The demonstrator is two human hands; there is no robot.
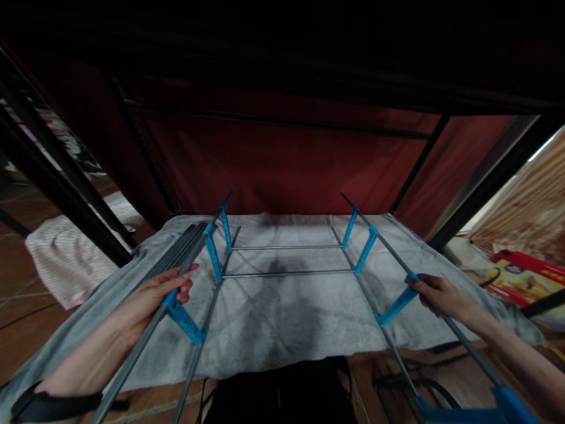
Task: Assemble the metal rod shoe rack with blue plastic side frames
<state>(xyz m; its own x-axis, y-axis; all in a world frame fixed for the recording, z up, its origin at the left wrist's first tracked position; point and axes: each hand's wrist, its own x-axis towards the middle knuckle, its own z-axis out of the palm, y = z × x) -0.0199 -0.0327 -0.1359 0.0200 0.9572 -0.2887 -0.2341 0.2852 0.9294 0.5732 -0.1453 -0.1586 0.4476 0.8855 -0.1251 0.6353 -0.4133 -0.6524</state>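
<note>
Hands are gripping a metal rack frame [282, 259] from both sides, one on each upper rail. Left hand [152, 297] is closing around the left rail [145, 338] just behind a blue connector [184, 321], fingers wrapped over the tube and thumb lying along it. Right hand [435, 293] is clasping the right rail [445, 318] where another blue connector [397, 303] is joining it to the lower rail, fingers curled tight.

Frame is sitting on a grey cloth [282, 330] spread under it, in front of a red fabric panel [282, 159]. Two cross rods [286, 260] are spanning the frame between further blue connectors at its far end. A bundle of loose rods [180, 247] is lying on the cloth just left of the frame. Black posts are standing to either side of the frame; a striped pink cloth [62, 259] is lying on the floor well left of it.

Judgement: the step in hand appears to be seating or squaring the side rails in their connectors, with the near end not yet braced by any cross rod. Next move is likely calling for even pressure from both hands, keeping the two rails parallel so the connectors are not twisting off the tubes. A loose rod would then be needing to come from the bundle left of the frame.
</note>
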